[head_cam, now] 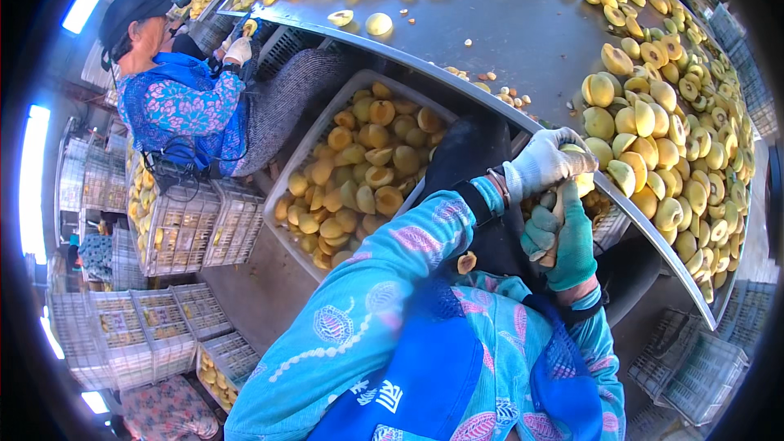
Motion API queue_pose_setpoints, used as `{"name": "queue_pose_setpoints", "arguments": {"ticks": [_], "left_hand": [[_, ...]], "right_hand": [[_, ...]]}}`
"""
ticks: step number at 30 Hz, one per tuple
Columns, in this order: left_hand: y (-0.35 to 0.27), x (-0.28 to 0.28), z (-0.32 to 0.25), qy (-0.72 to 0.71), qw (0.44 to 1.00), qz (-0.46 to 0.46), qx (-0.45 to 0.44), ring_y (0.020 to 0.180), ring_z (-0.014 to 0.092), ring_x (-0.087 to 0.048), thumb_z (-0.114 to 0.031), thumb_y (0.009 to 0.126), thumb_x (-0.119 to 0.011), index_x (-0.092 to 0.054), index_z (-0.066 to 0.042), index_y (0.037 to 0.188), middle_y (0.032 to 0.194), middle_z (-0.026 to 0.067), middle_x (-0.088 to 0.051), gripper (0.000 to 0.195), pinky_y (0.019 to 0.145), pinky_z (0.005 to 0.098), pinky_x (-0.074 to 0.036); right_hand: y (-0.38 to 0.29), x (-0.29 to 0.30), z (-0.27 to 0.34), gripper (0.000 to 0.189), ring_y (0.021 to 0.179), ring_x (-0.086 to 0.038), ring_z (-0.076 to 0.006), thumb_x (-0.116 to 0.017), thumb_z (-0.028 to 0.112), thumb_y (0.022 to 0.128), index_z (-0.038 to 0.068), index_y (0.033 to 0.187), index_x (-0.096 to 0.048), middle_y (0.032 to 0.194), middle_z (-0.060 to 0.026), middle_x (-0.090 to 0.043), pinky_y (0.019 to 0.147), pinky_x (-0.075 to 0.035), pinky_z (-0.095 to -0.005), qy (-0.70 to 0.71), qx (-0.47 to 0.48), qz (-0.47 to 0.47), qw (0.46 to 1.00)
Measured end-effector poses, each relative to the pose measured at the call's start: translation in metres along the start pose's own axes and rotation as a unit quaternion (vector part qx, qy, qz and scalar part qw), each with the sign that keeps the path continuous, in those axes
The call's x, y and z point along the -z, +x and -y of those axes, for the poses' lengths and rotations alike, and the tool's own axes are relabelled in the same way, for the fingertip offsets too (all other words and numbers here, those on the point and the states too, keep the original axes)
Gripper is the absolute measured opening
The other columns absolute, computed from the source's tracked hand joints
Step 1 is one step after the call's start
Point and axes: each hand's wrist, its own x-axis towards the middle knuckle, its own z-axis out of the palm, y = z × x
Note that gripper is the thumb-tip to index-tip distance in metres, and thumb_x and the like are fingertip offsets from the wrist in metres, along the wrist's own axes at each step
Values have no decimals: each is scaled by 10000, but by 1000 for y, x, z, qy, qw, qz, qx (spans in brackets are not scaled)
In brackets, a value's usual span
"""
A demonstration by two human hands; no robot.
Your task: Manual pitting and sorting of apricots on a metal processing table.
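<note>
My left hand [542, 162], in a white knit glove, grips a yellow peach [585, 182] at the metal table's near edge. My right hand [569, 242], gloved in green, is just below. Its fingers wrap a tool with a wooden handle [558, 208], and its thumb presses up toward the peach. The tool's working end is hidden by the hands and fruit. A peach half with a brown hollow [467, 262] shows near my lap. To the left of my legs stands a pale plastic crate [278, 190] filled with peach halves [361, 165].
On the metal table [490, 30] lie a large heap of peach halves [667, 128] at right and loose pits [513, 98] by the rim. A co-worker [184, 98] sits at left with a peach half. Stacked crates [184, 226] stand at left, more crates [698, 373] at lower right.
</note>
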Motion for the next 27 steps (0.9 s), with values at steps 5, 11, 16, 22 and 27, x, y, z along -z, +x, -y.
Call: {"name": "queue_pose_setpoints", "arguments": {"ticks": [5, 11, 16, 22, 27], "left_hand": [[1, 0, 10, -42, 999, -2, -8, 815, 114, -617, -127, 787, -743, -636, -13, 947, 872, 49, -671, 224, 763, 264, -510], [1, -11, 16, -66, 997, 28, -15, 780, 133, -613, -143, 760, -753, -645, -6, 891, 832, 61, -659, 219, 728, 279, -511], [-7, -18, 19, -198, 980, -2, 33, 787, 132, -596, -162, 786, -726, -649, -12, 897, 844, 61, -641, 202, 752, 267, -495], [-7, -20, 14, -186, 982, 13, 17, 786, 119, -591, -181, 801, -705, -652, -6, 891, 834, 60, -644, 205, 751, 259, -485], [-9, -23, 19, -227, 974, 26, -1, 814, 149, -621, -175, 793, -706, -656, 16, 887, 848, 83, -666, 219, 762, 265, -492]], "right_hand": [[0, 6, 1, 377, 425, -336, -100, -439, 508, 950, 144, 876, -504, 593, 40, -380, 403, -303, -272, 61, -31, 69, 995], [-12, 9, -1, 386, 407, -328, -88, -437, 528, 945, 151, 885, -485, 569, 50, -342, 366, -290, -255, -70, 0, -11, 997], [-9, 8, -3, 391, 396, -343, -93, -390, 478, 980, 115, 904, -515, 576, 40, -367, 363, -295, -266, 119, -21, 77, 990], [-13, 15, 0, 395, 411, -334, -82, -371, 465, 989, 102, 937, -518, 591, 36, -378, 373, -300, -252, 70, -20, 129, 989], [-21, 9, -5, 401, 387, -314, -76, -331, 455, 1002, 97, 970, -508, 588, 34, -362, 360, -289, -254, 41, 15, 150, 988]]}}
